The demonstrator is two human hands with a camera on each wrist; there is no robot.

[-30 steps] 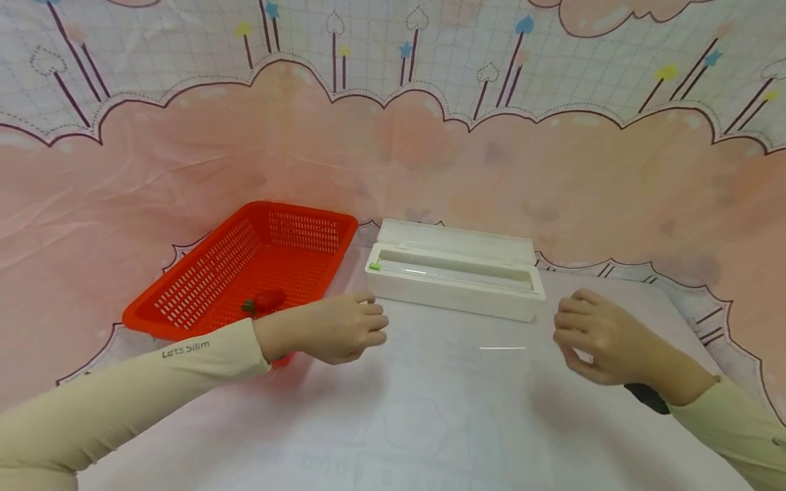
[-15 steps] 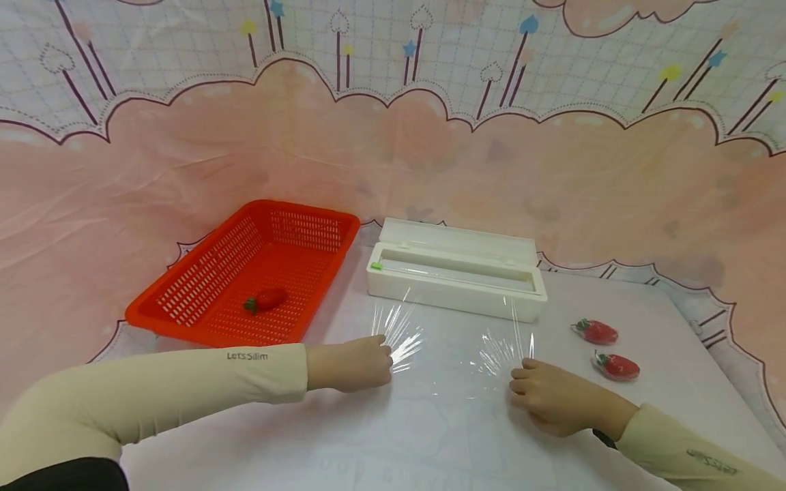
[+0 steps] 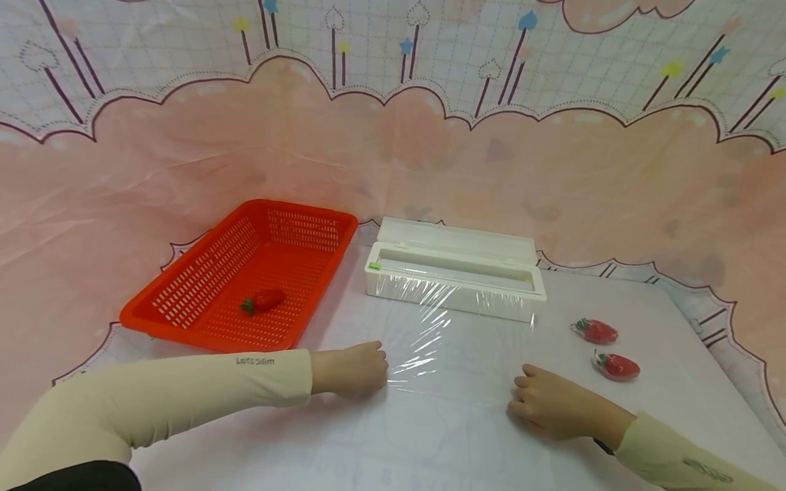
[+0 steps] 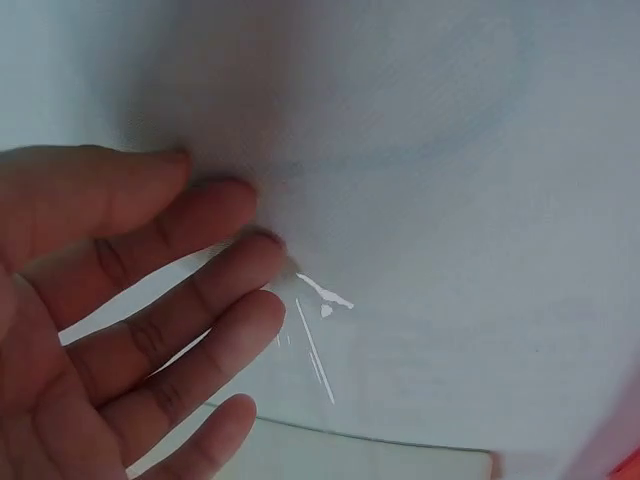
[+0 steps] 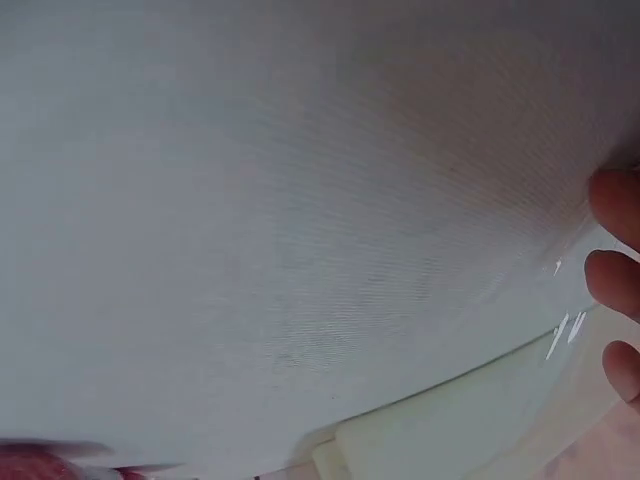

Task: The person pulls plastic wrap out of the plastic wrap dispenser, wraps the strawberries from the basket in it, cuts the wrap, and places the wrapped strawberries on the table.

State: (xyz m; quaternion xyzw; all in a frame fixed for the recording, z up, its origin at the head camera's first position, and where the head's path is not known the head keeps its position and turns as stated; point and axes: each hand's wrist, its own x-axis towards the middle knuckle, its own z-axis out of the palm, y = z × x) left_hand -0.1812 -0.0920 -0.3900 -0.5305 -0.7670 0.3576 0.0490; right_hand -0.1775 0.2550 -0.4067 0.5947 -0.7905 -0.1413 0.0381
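A sheet of clear plastic wrap (image 3: 424,348) stretches from the white wrap dispenser (image 3: 454,300) toward me, showing mostly as bright streaks. My left hand (image 3: 353,370) pinches its near left edge; in the left wrist view the thumb (image 4: 150,172) lies against the index finger, the other fingers loosely bent. At the near right edge, my right hand (image 3: 549,402) holds the sheet low over the table. Only some of its fingertips (image 5: 615,280) show in the right wrist view, with film glints beside them. The dispenser's lid (image 3: 454,242) stands raised behind a long slot.
At the left, a red plastic basket (image 3: 239,273) contains one strawberry (image 3: 267,299) with a green top. Two strawberries, an upper one (image 3: 595,331) and a lower one (image 3: 617,365), lie shiny in clear film beyond my right hand. A printed cloth (image 3: 430,157) hangs behind the white-covered table (image 3: 393,450).
Both hands have come down and toward me from beside the dispenser, drawing wrap out with them. The right hand has uncovered the two strawberries. Lately the streaks have spread up to the dispenser's front.
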